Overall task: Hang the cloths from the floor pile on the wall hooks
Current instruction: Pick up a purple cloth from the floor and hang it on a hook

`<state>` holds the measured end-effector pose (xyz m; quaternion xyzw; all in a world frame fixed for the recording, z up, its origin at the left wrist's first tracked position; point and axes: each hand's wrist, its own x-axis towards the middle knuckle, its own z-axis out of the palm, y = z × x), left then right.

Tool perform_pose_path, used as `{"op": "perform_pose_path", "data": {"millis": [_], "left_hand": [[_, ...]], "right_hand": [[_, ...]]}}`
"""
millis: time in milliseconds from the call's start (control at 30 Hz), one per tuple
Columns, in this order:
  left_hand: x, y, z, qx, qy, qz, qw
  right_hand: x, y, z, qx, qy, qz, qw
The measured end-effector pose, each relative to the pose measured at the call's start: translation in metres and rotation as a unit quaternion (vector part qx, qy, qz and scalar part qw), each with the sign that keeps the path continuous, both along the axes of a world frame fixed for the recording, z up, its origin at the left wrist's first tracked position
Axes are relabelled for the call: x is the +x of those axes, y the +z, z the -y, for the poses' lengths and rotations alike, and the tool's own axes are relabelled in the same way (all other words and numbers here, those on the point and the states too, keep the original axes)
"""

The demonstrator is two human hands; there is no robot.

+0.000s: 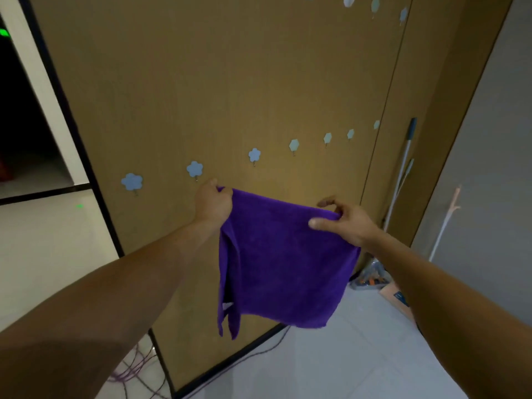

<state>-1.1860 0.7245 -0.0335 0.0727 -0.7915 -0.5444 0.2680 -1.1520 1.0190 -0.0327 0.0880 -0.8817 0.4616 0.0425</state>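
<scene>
A purple cloth (pixel 282 263) hangs spread in front of the brown wall panel (pixel 230 82), held by its top edge. My left hand (pixel 213 203) grips the cloth's upper left corner just below a blue flower-shaped hook (pixel 195 169). My right hand (pixel 344 221) pinches the upper right corner between thumb and fingers. A row of several flower hooks runs up to the right, among them a blue flower hook (pixel 254 154) and a pale hook (pixel 294 145); another blue hook (pixel 132 181) is at the left. All of these hooks are bare. The floor pile is out of view.
A mop handle (pixel 403 168) leans in the corner at the right, with a dustpan and clutter (pixel 371 276) at its foot. Cables (pixel 135 370) lie on the tiled floor at the panel's base. More hooks (pixel 374 5) sit high on the wall. A dark opening is at far left.
</scene>
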Motion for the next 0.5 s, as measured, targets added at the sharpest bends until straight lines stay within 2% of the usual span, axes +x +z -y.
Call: {"op": "perform_pose_path", "data": {"millis": [67, 200, 300, 433, 500], "left_hand": [[-0.011, -0.004, 0.013, -0.016, -0.024, -0.021, 0.999], [-0.032, -0.005, 0.025, -0.002, -0.069, -0.013, 0.998], [-0.047, 0.000, 0.027, -0.002, -0.130, 0.009, 0.991], [-0.066, -0.002, 0.031, -0.096, -0.246, 0.061, 0.963], [-0.079, -0.004, 0.036, -0.167, -0.265, 0.086, 0.946]], "right_hand": [[-0.014, 0.000, 0.014, 0.020, 0.023, 0.008, 1.000], [-0.050, -0.003, 0.045, -0.128, -0.024, 0.011, 0.991], [-0.075, -0.005, 0.065, -0.148, -0.032, 0.030, 0.988], [-0.106, -0.006, 0.089, -0.152, -0.020, 0.042, 0.987], [-0.120, -0.005, 0.098, -0.176, -0.010, 0.040, 0.983]]}}
